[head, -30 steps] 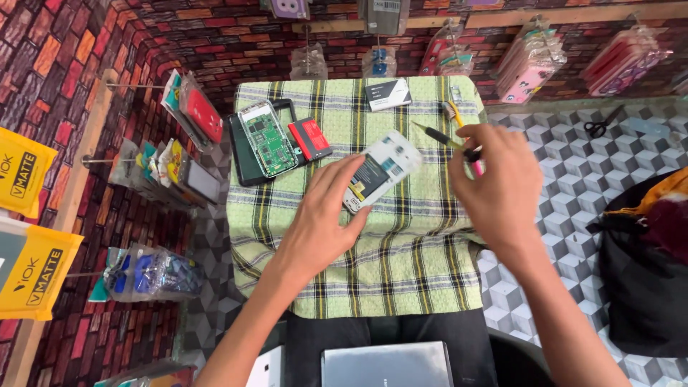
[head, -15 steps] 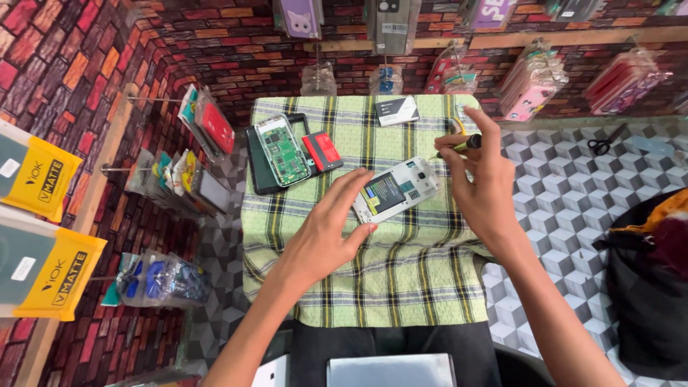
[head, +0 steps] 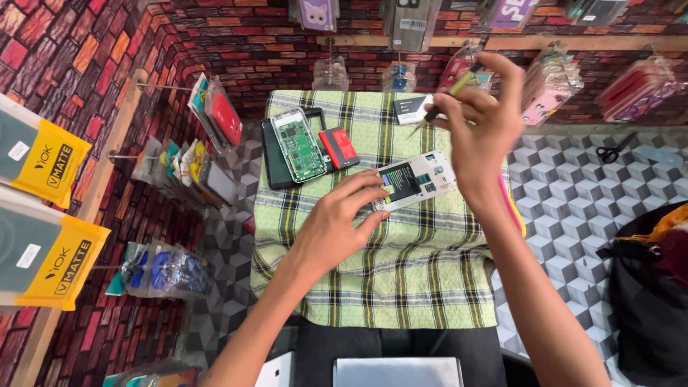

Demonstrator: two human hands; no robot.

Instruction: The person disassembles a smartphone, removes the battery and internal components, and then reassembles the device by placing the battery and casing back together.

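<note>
The right hand [head: 481, 122] covers the handle of the screwdriver [head: 438, 107], and its tip is too small to make out. The left hand's fingers [head: 362, 193] hide one end of the opened phone [head: 416, 180]. The hanging packets [head: 412, 18] along the top and the black bag [head: 648, 287] at the right are cut off by the edges.

Bright, even daylight falls on the green-and-yellow checked cloth table [head: 373, 287], leaving only soft shadows. Focus is sharp mid-frame, while the red brick-pattern walls [head: 86, 64] bow at the edges.

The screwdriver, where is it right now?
In the head view the screwdriver is raised in the right hand, above the far right part of the checked cloth, over the opened phone that the left hand steadies.
</note>
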